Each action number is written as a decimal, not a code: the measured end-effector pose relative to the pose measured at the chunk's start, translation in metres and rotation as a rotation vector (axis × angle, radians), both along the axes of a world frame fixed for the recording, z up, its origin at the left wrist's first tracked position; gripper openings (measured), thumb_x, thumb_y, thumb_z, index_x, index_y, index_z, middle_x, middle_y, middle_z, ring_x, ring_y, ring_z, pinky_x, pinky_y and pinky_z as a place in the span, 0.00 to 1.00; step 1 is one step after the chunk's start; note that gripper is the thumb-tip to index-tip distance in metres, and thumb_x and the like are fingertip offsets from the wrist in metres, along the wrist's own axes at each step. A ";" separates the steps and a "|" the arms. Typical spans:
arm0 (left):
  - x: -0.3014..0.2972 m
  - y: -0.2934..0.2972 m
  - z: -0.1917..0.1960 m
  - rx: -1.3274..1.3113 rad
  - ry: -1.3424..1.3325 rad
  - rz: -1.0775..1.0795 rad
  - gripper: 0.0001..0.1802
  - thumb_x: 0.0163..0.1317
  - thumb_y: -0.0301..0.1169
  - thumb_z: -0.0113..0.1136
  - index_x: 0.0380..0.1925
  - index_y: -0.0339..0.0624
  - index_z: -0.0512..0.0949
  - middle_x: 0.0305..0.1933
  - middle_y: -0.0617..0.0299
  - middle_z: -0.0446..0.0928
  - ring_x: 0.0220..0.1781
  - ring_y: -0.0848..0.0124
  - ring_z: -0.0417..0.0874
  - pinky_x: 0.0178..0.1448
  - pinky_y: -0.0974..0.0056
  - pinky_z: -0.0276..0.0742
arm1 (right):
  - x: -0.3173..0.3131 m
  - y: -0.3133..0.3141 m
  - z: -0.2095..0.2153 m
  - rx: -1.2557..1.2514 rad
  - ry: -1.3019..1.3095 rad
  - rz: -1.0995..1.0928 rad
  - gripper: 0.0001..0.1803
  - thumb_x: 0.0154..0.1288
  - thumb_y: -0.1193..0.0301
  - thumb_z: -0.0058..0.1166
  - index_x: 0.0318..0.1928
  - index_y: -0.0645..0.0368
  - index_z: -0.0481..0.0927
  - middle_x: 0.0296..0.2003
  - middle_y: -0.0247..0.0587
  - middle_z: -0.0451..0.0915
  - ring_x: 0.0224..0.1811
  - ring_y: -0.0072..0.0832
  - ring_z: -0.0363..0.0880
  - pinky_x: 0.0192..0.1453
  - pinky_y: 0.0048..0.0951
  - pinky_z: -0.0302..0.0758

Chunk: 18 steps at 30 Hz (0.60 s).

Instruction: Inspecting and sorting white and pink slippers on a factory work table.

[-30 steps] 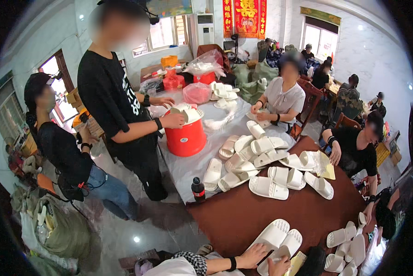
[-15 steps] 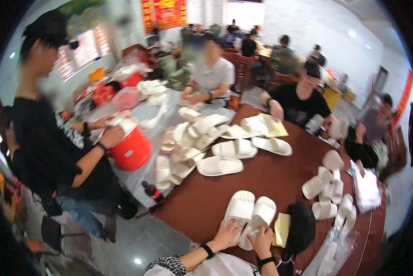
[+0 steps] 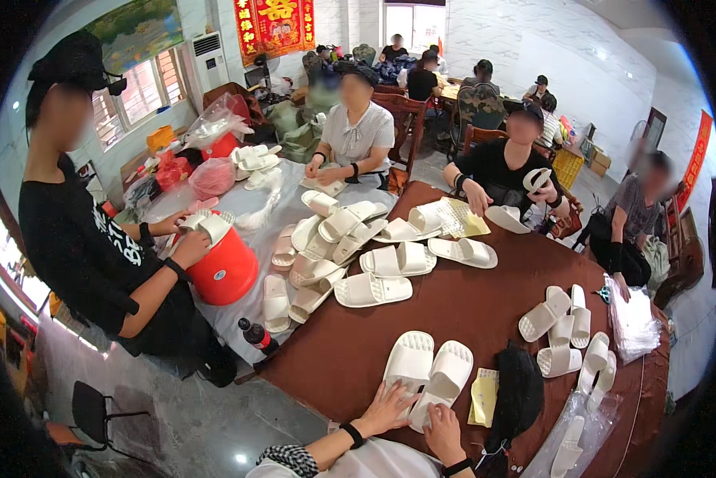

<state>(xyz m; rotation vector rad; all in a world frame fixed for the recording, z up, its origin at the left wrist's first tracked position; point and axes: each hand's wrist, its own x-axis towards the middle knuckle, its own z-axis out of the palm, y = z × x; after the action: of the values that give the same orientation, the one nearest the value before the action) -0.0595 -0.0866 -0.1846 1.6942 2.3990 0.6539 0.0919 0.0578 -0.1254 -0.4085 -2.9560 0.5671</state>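
Note:
A pair of cream slippers lies side by side on the brown table in front of me, toes pointing away: the left slipper [image 3: 409, 360] and the right slipper [image 3: 452, 368]. My left hand [image 3: 386, 408] rests with spread fingers on the heel end of the left slipper. Fingers stretched out, my right hand [image 3: 444, 434] touches the heel end of the right one. Just right of the pair is a yellow sheet of stickers [image 3: 484, 396], beside a black cap-like cloth item [image 3: 519, 390].
Many cream slippers [image 3: 374, 289] cover the table's far left part. More slippers [image 3: 559, 358] and clear plastic bags [image 3: 635, 327] lie at the right. A dark bottle [image 3: 256, 334] stands at the left edge. Across the table, a person handles slippers; another works over a red bucket [image 3: 224, 267].
My hands stay at the slippers' heels, with my right hand slightly lower and left. Across the table, a person now holds up one slipper, and another lies before them.

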 end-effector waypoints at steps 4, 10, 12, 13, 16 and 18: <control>0.002 -0.003 -0.010 0.038 -0.059 -0.030 0.42 0.60 0.51 0.62 0.72 0.63 0.55 0.72 0.49 0.50 0.77 0.45 0.47 0.73 0.29 0.42 | 0.005 -0.004 -0.004 0.050 -0.004 0.047 0.39 0.48 0.72 0.64 0.63 0.63 0.67 0.55 0.53 0.68 0.56 0.51 0.68 0.59 0.45 0.70; 0.011 -0.003 -0.002 -0.017 0.101 -0.047 0.39 0.61 0.53 0.59 0.71 0.70 0.58 0.73 0.50 0.53 0.77 0.44 0.48 0.72 0.28 0.43 | 0.014 -0.006 -0.009 0.200 -0.034 0.073 0.40 0.48 0.71 0.63 0.64 0.65 0.66 0.56 0.53 0.67 0.58 0.50 0.67 0.60 0.45 0.70; 0.009 -0.001 -0.001 -0.117 0.086 -0.059 0.38 0.60 0.53 0.59 0.71 0.73 0.60 0.73 0.50 0.54 0.76 0.45 0.49 0.72 0.27 0.42 | 0.016 -0.002 -0.025 0.185 -0.031 0.074 0.40 0.48 0.70 0.63 0.64 0.65 0.66 0.56 0.53 0.67 0.59 0.50 0.66 0.61 0.45 0.70; 0.009 0.001 -0.002 -0.119 0.084 -0.042 0.38 0.58 0.53 0.61 0.70 0.74 0.61 0.72 0.50 0.55 0.76 0.45 0.51 0.72 0.27 0.42 | 0.016 -0.002 -0.026 0.192 -0.045 0.077 0.39 0.49 0.69 0.63 0.64 0.64 0.66 0.56 0.53 0.67 0.59 0.50 0.66 0.61 0.45 0.69; 0.000 0.006 -0.004 -0.002 0.137 0.004 0.36 0.56 0.51 0.64 0.66 0.69 0.69 0.71 0.50 0.57 0.75 0.44 0.53 0.72 0.27 0.44 | 0.011 0.008 -0.029 0.149 -0.069 0.097 0.41 0.48 0.70 0.62 0.65 0.62 0.65 0.56 0.55 0.67 0.60 0.53 0.65 0.62 0.47 0.70; -0.007 -0.001 0.016 -0.042 0.032 -0.042 0.41 0.57 0.52 0.63 0.70 0.61 0.62 0.72 0.49 0.56 0.75 0.42 0.51 0.73 0.30 0.44 | 0.009 0.011 0.002 -0.039 -0.032 0.067 0.40 0.53 0.73 0.61 0.67 0.64 0.60 0.58 0.53 0.68 0.59 0.50 0.68 0.60 0.41 0.73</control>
<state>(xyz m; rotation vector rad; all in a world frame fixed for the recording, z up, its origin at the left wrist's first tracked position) -0.0667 -0.0877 -0.1686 1.7461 2.3742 0.5706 0.1008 0.0684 -0.1229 -0.3269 -3.0032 0.6327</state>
